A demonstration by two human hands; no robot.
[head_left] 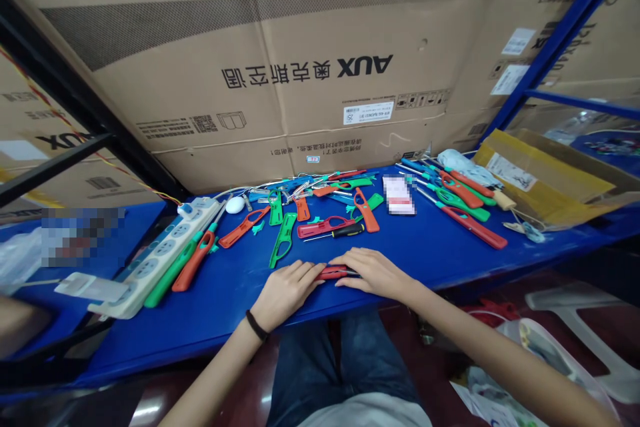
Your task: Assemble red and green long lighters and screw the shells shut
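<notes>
Near the table's front edge, a red stick lighter (333, 272) lies level between my two hands. My left hand (293, 288) is closed round its handle end, covering much of it. My right hand (371, 273) has its fingers curled over the other end, where a thin dark rod shows beneath them. Just beyond my hands are a screwdriver (347, 231) with a black and yellow handle, a red handle shell (320, 226) and a green handle shell (283, 240). An orange shell (367, 211) lies behind the screwdriver.
On the blue table (420, 267), a white power strip (163, 257) stands left with green and orange lighters alongside. More lighters (475, 227) lie right, near a yellow packet (545, 177). Cardboard (300, 27) walls the back. Another person's arm (20, 323) shows far left.
</notes>
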